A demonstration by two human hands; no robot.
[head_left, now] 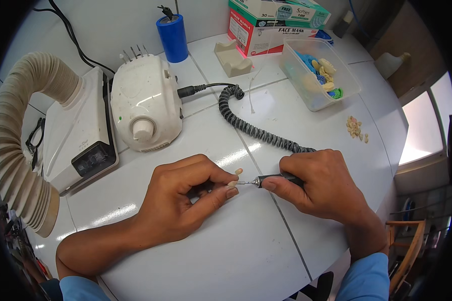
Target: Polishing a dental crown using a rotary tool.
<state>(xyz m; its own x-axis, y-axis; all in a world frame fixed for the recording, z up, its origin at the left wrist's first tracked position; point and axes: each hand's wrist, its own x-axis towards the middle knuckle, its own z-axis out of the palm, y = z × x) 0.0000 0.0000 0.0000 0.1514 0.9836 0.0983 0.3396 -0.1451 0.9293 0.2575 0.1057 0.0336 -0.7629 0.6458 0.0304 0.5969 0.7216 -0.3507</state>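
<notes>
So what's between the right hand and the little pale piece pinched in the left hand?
In the head view, the black handpiece's silver nose and thin metal bit span that stretch, reaching toward the pale piece.

Head-worn fisheye view, facing down, close — over both hands (186, 193) (319, 185)

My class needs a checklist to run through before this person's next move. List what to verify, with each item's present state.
1. Left hand pinching the small cream piece: ok.
2. Right hand gripping the black rotary handpiece: ok.
3. Coiled cable plugged into the white control unit: ok.
4. Metal bit stopped: cannot tell.
5. Gloves worn: not ok, both hands bare.
</notes>
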